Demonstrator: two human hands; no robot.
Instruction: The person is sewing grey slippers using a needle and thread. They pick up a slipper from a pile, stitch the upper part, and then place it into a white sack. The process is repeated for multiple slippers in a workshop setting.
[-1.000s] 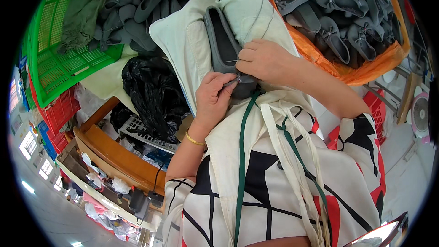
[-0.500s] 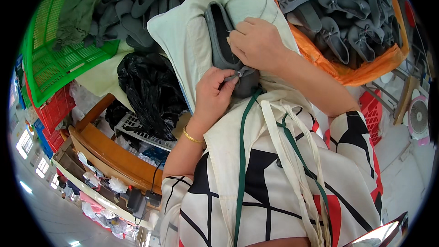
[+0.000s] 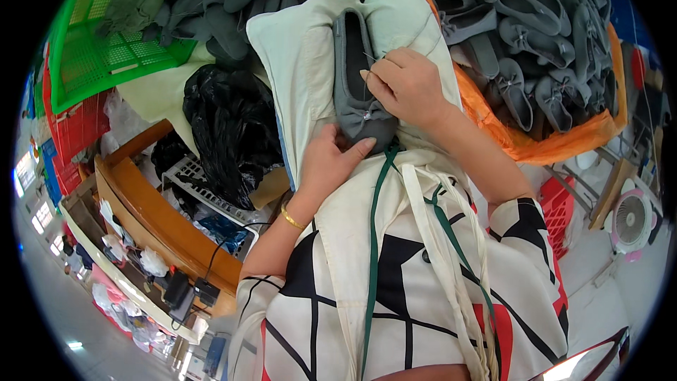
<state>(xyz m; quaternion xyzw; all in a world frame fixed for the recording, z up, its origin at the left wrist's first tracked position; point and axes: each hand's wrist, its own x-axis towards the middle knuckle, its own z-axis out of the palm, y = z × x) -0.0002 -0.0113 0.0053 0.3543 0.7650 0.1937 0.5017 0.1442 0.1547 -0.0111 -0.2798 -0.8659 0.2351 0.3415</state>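
Observation:
A grey slip-on shoe (image 3: pixel 341 99) lies on a pale cloth cushion (image 3: pixel 295 56) over my lap, its toe towards me. A small bow (image 3: pixel 367 116) sits on its upper. My left hand (image 3: pixel 328 164) grips the toe, its thumb lying across the front below the bow. Over the shoe's right side, my right hand (image 3: pixel 407 88) is closed in a pinch on a fine sewing thread (image 3: pixel 367 83), with a thin shiny sliver like a needle at the fingers. The thread loops past the opening and over the cushion.
Piles of grey shoes lie ahead, some in an orange sack (image 3: pixel 564 144) on the right. On the left are a green plastic basket (image 3: pixel 113 63), a black plastic bag (image 3: pixel 229 127) and a wooden chair (image 3: pixel 162 212). A white fan (image 3: pixel 632 219) stands far right.
My left fingers have let go of the bow and moved down onto the toe. My right hand has shifted slightly towards me, with thread now showing between it and the shoe.

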